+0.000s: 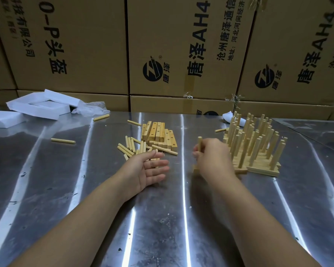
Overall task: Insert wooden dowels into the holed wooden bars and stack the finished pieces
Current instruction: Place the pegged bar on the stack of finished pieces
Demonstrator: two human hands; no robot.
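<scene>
Wooden dowels [132, 147] lay in a loose pile in the middle of the shiny metal desk [66, 189]. Just behind them sat a heap of bars [158, 133] with holes. The left hand [150, 168] rested on its edge on the desk, palm turned to the right, fingers straight, and held nothing. Its fingertips were at the near side of the dowel pile. The left arm reached in from the bottom left. The right hand [212, 158] was a bit blurry. Its fingers were curled round an upright dowel [200, 143], and the top of that stick poked out above the hand. Under the hand, the end of a bar [196, 170] showed on the desk; the rest of it was hidden. Right beside that hand, on the right, stood the finished pieces [258, 151], packed close, with many sticks pointing up. A few stray sticks [63, 140] lay farther left. White foam [37, 107] sat at the far left, and brown boxes [75, 45] stood behind the desk.
</scene>
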